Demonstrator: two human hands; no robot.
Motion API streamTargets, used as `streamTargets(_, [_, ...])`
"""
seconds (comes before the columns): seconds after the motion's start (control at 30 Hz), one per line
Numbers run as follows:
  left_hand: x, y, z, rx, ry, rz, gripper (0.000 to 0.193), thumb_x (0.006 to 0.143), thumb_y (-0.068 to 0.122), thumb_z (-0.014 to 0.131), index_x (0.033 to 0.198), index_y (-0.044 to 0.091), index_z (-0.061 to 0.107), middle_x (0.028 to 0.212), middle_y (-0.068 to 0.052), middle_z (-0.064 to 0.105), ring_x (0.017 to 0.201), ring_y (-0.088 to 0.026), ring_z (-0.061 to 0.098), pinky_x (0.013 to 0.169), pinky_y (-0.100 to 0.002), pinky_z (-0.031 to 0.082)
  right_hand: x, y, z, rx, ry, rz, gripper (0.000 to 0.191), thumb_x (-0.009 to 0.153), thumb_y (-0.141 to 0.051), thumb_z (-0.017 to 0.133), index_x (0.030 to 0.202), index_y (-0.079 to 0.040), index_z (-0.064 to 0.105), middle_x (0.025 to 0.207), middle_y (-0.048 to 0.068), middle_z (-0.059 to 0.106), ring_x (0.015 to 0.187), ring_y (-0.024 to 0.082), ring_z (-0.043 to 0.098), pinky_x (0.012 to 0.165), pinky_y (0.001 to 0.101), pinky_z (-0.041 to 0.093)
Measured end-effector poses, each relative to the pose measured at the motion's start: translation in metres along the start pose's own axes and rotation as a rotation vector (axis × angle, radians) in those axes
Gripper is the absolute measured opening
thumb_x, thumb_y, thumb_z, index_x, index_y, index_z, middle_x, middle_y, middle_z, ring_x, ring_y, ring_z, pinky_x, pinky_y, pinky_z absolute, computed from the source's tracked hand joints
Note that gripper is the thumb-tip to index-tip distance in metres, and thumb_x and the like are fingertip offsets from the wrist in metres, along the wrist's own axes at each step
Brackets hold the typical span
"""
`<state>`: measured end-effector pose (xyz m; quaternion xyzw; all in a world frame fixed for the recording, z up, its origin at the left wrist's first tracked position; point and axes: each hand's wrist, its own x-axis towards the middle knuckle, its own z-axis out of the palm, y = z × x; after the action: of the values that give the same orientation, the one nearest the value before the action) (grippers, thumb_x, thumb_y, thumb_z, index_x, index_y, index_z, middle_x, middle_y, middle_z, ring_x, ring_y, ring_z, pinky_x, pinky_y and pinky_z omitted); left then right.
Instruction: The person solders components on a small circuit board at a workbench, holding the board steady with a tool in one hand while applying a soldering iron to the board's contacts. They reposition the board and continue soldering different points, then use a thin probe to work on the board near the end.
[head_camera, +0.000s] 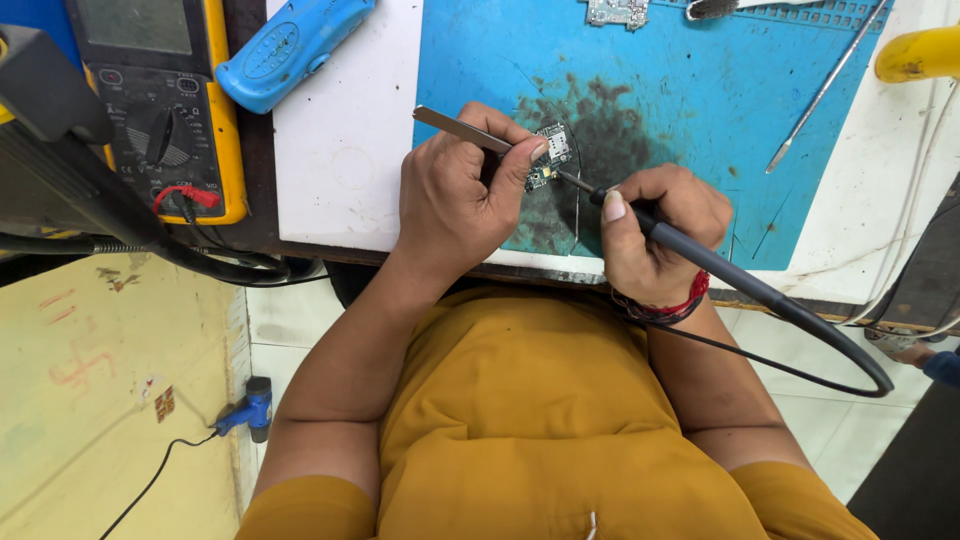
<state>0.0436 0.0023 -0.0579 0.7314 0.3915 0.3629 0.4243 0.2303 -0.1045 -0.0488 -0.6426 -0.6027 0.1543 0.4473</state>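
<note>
And here we are in an electronics repair workshop: a stained blue silicone work mat (700, 90) covers the white bench (345, 140), a yellow-cased digital multimeter (160, 100) sits alongside, a black-handled soldering iron (700, 255) meets a small green circuit board (548, 155).

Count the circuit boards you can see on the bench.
2. One small circuit board lies on the blue mat between the hands; a second circuit board lies at the mat's top edge, partly cropped. Others may lie beyond view.

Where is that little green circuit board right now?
In the head view, the small circuit board lies on the blue mat, near its scorched dark patch, between the left hand holding tweezers and the soldering iron tip.
</note>
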Motion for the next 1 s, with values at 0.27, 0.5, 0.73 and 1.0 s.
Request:
streamTargets(0.27, [-0.0008,0.0013,0.0003,-0.002,0.014,0.011,0.019,0.106,0.023,0.071,0.096,0.008,0.062,0.072,0.000,0.066,0.060,-0.010,0.064,0.056,-0.028,0.048,0.0011,-0.0011,0.0001,-0.003,-0.011,-0.001,0.012,0.098,-0.006,0.069,0.089,-0.003,0.061,0.075,0.007,0.059,0.056,0.017,0.053,0.056,0.0290,0.039])
streamTargets(0.5, [0.0001,0.0004,0.0006,0.010,0.006,0.006,0.020,0.105,0.023,0.072,0.095,0.008,0.063,0.070,0.001,0.065,0.058,-0.010,0.063,0.054,-0.027,0.046,0.0019,-0.0017,-0.0009,-0.013,-0.022,-0.002,0.011,0.098,-0.006,0.069,0.090,-0.003,0.062,0.074,0.007,0.058,0.057,0.018,0.054,0.057,0.0293,0.039])
streamTargets(0.73, [-0.0005,0.0014,0.0002,0.003,0.015,0.010,0.020,0.105,0.023,0.071,0.096,0.008,0.062,0.071,0.001,0.065,0.059,-0.010,0.063,0.055,-0.027,0.047,0.0014,-0.0010,0.0005,0.004,-0.013,0.004,0.011,0.097,-0.006,0.069,0.089,-0.003,0.062,0.074,0.007,0.059,0.057,0.017,0.054,0.056,0.0292,0.039])
streamTargets(1.0, [-0.0006,0.0017,-0.0003,-0.004,0.011,0.006,0.020,0.105,0.023,0.071,0.096,0.008,0.063,0.070,0.000,0.065,0.059,-0.010,0.063,0.055,-0.027,0.047,0.0010,-0.0008,0.0001,-0.009,-0.016,-0.003,0.012,0.097,-0.007,0.069,0.089,-0.003,0.062,0.073,0.006,0.058,0.057,0.018,0.054,0.057,0.0295,0.039])
